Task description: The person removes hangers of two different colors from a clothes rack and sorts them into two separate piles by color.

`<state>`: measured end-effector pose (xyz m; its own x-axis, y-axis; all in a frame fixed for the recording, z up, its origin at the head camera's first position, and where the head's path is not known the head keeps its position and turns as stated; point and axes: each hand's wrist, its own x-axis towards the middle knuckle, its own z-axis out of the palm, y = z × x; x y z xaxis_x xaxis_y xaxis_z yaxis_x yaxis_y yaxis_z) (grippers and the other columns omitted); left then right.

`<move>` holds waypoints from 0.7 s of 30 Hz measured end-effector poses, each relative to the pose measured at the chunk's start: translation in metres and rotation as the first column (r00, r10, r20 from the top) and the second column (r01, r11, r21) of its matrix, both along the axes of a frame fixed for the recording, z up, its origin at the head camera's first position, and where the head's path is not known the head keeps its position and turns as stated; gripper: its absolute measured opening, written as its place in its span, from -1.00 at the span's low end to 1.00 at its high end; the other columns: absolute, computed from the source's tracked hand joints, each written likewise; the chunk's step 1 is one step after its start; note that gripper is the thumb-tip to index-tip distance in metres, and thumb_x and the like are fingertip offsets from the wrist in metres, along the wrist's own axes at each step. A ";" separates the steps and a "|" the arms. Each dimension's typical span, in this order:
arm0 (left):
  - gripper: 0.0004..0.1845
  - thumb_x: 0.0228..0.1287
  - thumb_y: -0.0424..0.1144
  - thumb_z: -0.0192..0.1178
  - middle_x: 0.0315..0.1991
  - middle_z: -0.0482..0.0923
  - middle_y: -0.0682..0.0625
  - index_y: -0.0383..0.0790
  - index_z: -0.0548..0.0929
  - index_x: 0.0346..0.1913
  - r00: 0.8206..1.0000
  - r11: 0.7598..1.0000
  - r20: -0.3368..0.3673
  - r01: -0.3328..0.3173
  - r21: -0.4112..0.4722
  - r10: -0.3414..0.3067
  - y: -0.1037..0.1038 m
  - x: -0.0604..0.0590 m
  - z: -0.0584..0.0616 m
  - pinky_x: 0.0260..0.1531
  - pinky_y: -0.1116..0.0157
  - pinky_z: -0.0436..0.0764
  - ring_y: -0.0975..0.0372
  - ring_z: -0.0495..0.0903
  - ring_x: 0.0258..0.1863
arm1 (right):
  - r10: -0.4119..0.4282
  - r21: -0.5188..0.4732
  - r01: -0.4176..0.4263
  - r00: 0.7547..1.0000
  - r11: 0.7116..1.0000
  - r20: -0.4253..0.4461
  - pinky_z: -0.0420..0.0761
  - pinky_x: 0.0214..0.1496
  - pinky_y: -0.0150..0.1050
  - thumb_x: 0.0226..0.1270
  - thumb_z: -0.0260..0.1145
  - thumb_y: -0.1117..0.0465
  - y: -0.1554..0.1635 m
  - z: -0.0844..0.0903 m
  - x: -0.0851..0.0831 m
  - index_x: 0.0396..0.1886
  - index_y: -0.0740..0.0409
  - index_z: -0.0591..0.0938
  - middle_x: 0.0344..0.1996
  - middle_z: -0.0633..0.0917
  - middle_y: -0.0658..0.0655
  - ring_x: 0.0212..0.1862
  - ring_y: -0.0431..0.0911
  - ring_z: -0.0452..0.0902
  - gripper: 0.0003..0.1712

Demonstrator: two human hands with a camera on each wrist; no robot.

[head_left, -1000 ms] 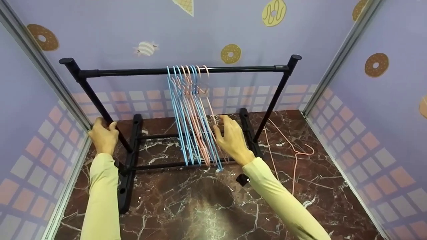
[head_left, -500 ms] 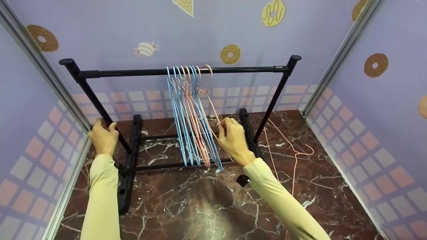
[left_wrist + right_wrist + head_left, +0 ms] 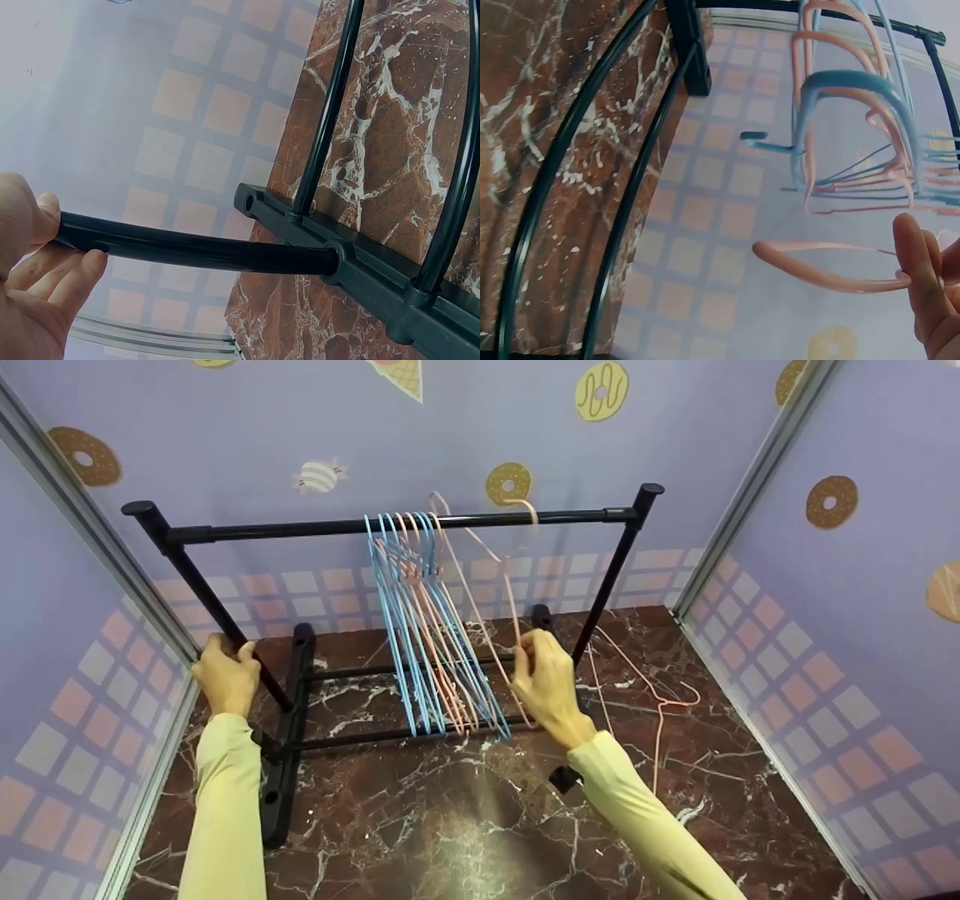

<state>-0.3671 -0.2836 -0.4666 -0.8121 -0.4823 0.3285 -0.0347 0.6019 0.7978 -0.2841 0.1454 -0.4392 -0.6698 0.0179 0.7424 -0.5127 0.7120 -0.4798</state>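
A black clothes rack point(image 3: 315, 526) stands on the marble floor. A bunch of blue and pink wire hangers point(image 3: 420, 622) hangs from its top bar. My right hand point(image 3: 525, 649) pinches the lower wire of one pink hanger point(image 3: 510, 585). That hanger is swung out to the right of the bunch, with its hook point(image 3: 527, 507) at the bar. In the right wrist view my fingertips point(image 3: 919, 277) pinch the pink hanger point(image 3: 825, 271), with the other hangers point(image 3: 855, 82) behind it. My left hand point(image 3: 229, 652) grips the rack's left upright point(image 3: 195, 251).
Another pink hanger point(image 3: 660, 701) lies on the floor right of the rack. The rack's base rails point(image 3: 289, 712) run along the floor under the hangers. Patterned walls point(image 3: 862, 622) close in on the left, right and back.
My right hand closed on the outermost pink hanger and drew it to the right, away from the bunch; its hook moved right along the bar. The left hand stayed on the upright.
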 end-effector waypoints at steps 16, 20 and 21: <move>-0.69 0.40 -0.26 0.19 -0.07 0.64 -0.40 -0.41 0.57 0.06 0.999 1.000 0.036 0.003 0.015 -0.004 -0.001 -0.001 0.001 0.19 -0.11 0.42 -0.32 0.54 0.07 | -0.100 0.048 0.102 0.994 0.994 -0.033 0.58 -0.34 -0.04 0.29 0.18 0.38 0.068 -0.056 0.037 -0.32 0.33 0.56 -0.43 0.60 0.21 -0.42 0.04 0.54 -0.93; -0.68 0.41 -0.24 0.18 -0.05 0.65 -0.39 -0.41 0.57 0.08 0.998 1.000 0.058 -0.001 0.018 0.000 -0.001 -0.001 0.003 0.19 -0.08 0.44 -0.30 0.56 0.08 | -0.128 0.064 0.130 0.991 0.989 -0.028 0.57 -0.35 -0.03 0.24 0.21 0.42 0.075 -0.074 0.043 -0.32 0.31 0.55 -0.44 0.59 0.19 -0.44 0.04 0.53 -0.97; -0.68 0.41 -0.24 0.18 -0.05 0.65 -0.39 -0.41 0.57 0.08 0.998 1.000 0.056 -0.001 0.020 -0.001 -0.001 -0.001 0.004 0.18 -0.08 0.44 -0.29 0.56 0.07 | -0.135 0.066 0.136 0.991 0.988 -0.024 0.57 -0.36 -0.03 0.23 0.22 0.43 0.076 -0.078 0.045 -0.32 0.30 0.55 -0.44 0.58 0.19 -0.44 0.03 0.53 -0.97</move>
<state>-0.3682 -0.2843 -0.4630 -0.8289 -0.4883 0.2728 -0.0798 0.5860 0.8064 -0.2390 0.2216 -0.5176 -0.6502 0.0565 0.7577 -0.4182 0.8060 -0.4190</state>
